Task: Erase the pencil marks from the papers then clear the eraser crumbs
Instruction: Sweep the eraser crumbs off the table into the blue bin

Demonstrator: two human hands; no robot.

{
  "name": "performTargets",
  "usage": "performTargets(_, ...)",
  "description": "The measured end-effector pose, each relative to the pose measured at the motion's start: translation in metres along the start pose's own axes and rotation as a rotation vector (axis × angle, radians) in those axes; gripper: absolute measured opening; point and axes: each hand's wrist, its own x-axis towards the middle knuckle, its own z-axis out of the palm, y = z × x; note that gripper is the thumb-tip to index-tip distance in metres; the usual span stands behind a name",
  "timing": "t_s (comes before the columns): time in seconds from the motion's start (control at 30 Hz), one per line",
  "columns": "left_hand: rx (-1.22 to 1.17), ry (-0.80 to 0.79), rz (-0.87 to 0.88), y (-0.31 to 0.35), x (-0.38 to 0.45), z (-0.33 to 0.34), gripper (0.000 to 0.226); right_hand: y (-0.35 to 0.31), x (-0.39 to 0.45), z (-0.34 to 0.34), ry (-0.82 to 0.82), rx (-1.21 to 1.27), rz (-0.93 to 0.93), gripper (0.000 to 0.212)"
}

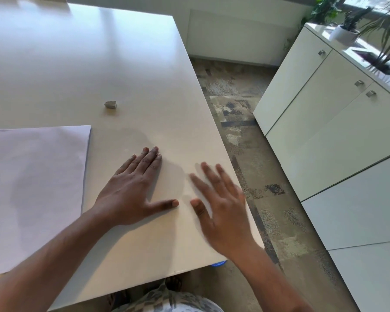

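Observation:
White papers (pixel 36 176) lie stacked at the left of the cream table (pixel 133 64), their right edge just left of my left hand. A small grey eraser (pixel 110 104) sits alone on the table beyond the papers' far right corner. My left hand (pixel 133 188) lies flat on the bare table with straight fingers and the thumb spread. My right hand (pixel 221 206) is open and blurred with motion near the table's right edge, fingers spread, holding nothing. Eraser crumbs are too small to make out.
The table's right edge runs diagonally past my right hand, with patterned floor (pixel 257 154) beyond it. White cabinets (pixel 324 109) with potted plants (pixel 347 28) stand at the right. A blue object (pixel 218 264) peeks from under the table's near edge.

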Motion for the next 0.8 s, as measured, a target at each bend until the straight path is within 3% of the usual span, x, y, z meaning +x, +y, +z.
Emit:
performTargets(0.1, 0.004, 0.008, 0.005, 0.001, 0.0, -0.001, 0.127, -0.018, 0.0, 0.006, -0.156, -0.01, -0.176, 0.06)
performTargets(0.17, 0.009, 0.002, 0.001, 0.002, -0.001, -0.001, 0.129, -0.018, 0.001, 0.006, -0.192, -0.04, -0.153, 0.062)
performTargets(0.37, 0.018, -0.013, -0.012, 0.002, 0.0, 0.0, 0.13, 0.016, 0.001, -0.011, -0.132, -0.094, 0.024, 0.077)
performTargets(0.47, 0.024, -0.02, -0.012, 0.0, -0.001, 0.0, 0.129, 0.031, 0.001, -0.015, -0.012, -0.039, 0.03, 0.08)
performTargets(0.63, 0.033, -0.031, -0.015, 0.001, -0.001, 0.0, 0.127, 0.048, 0.017, -0.013, 0.262, 0.191, -0.039, 0.043)
performTargets(0.7, 0.054, -0.04, -0.013, 0.001, 0.0, -0.001, 0.127, 0.052, 0.028, -0.012, 0.324, 0.229, -0.033, 0.025)
performTargets(0.8, 0.073, -0.063, -0.017, 0.002, -0.001, -0.001, 0.128, 0.056, 0.042, -0.014, 0.355, 0.22, -0.003, 0.016)
